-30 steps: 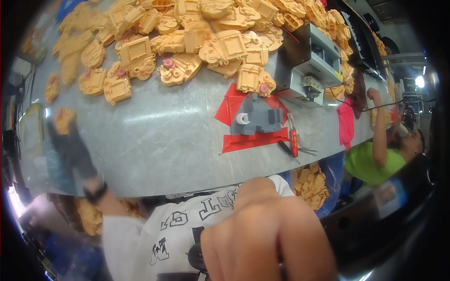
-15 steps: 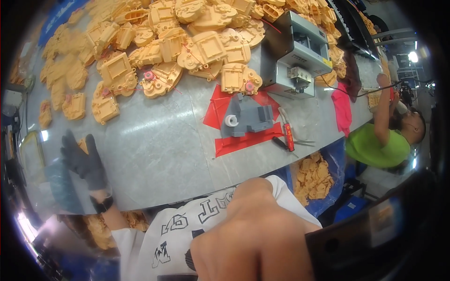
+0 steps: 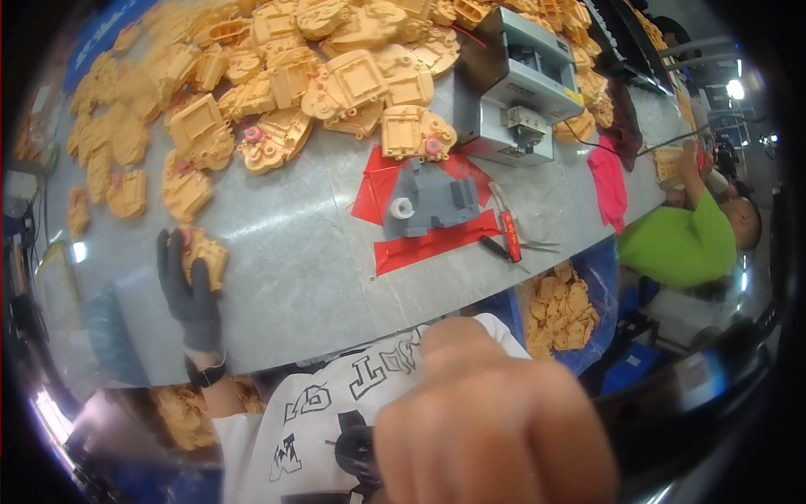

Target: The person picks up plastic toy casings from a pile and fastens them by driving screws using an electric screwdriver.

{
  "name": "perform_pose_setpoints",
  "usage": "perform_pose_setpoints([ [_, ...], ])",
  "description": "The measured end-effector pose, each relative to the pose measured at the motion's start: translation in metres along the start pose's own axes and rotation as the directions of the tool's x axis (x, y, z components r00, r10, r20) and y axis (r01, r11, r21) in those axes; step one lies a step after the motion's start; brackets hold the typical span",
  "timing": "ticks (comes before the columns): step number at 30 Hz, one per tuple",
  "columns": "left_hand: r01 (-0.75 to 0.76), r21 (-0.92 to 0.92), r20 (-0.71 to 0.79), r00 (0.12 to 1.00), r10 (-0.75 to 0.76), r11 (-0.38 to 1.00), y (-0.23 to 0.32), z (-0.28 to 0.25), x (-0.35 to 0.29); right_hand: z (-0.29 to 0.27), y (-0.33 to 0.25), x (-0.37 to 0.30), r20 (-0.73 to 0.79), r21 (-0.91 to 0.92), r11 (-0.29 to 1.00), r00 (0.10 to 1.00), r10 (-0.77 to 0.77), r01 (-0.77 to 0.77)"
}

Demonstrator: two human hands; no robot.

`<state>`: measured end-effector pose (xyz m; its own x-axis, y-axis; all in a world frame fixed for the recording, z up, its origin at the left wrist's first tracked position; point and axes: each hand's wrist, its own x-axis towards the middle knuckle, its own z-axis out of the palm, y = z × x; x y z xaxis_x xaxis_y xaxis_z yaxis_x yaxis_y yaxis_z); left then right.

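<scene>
Pinching a yellow part (image 3: pixel 213 254) between thumb and fingers, the gloved left hand (image 3: pixel 190 307) is reaching over the left side of the gray table (image 3: pixel 285 277). The part's long side is slanting from upper left to lower right. The gray block (image 3: pixel 426 204) is standing well to the right and a bit higher up, with red tape (image 3: pixel 437 242) around it. The left hand is touching the part. The right hand (image 3: pixel 495 420), bare and blurry, is hiding its fingertips, so I cannot tell what it is holding.
</scene>
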<state>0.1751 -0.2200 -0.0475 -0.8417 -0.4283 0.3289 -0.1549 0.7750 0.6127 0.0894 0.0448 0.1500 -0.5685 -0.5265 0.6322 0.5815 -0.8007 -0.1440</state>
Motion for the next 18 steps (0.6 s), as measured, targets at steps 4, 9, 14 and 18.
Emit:
perform_pose_setpoints([
  [4,-0.056,0.226,0.097,0.995,0.034,0.973,0.039,0.026,0.01,0.014,0.014,-0.001,0.089,0.04,0.999,0.996,-0.011,0.007],
  [9,-0.128,0.12,0.182,0.978,0.105,0.984,0.081,0.057,0.002,0.036,0.035,0.002,-0.212,0.209,0.934,0.946,-0.245,0.289],
  [14,-0.394,0.117,0.372,0.868,0.328,0.911,0.106,0.061,0.005,0.031,0.021,-0.001,-0.465,0.214,0.805,0.782,-0.415,0.554],
  [18,-0.382,0.097,0.557,0.786,0.268,0.919,0.121,0.059,-0.01,-0.01,-0.021,0.003,0.155,0.006,0.987,0.975,-0.161,0.162],
])
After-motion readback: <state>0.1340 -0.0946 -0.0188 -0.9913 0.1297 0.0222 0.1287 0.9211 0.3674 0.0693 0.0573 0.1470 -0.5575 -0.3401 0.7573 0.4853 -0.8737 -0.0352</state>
